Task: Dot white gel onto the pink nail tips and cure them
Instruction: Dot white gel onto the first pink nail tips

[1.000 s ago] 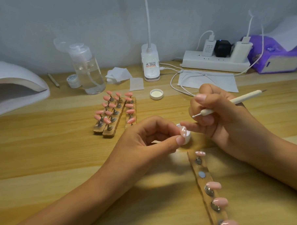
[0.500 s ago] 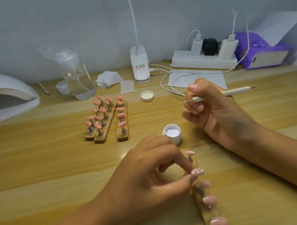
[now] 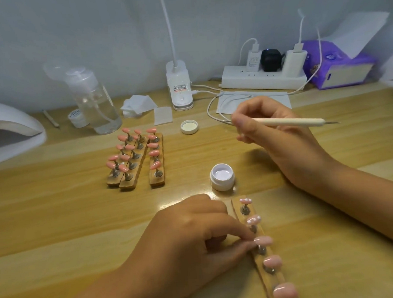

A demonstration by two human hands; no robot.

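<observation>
Down the wooden strip (image 3: 237,209) the left hand (image 3: 190,237) has slid, off the second pink tip, and now pinches the third tip (image 3: 263,240) at its metal stem. The two glossy tips above carry raised white dots. The right hand (image 3: 273,132) grips a slim cream pen (image 3: 289,121) beyond the round white gel pot (image 3: 222,177).

No print legible. Label on lamp base (image 3: 180,88), 12 o'clock: blurred. Script on small jar lid (image 3: 75,114), 10 o'clock: blurred. Charger (image 3: 254,60) print: too small.
</observation>
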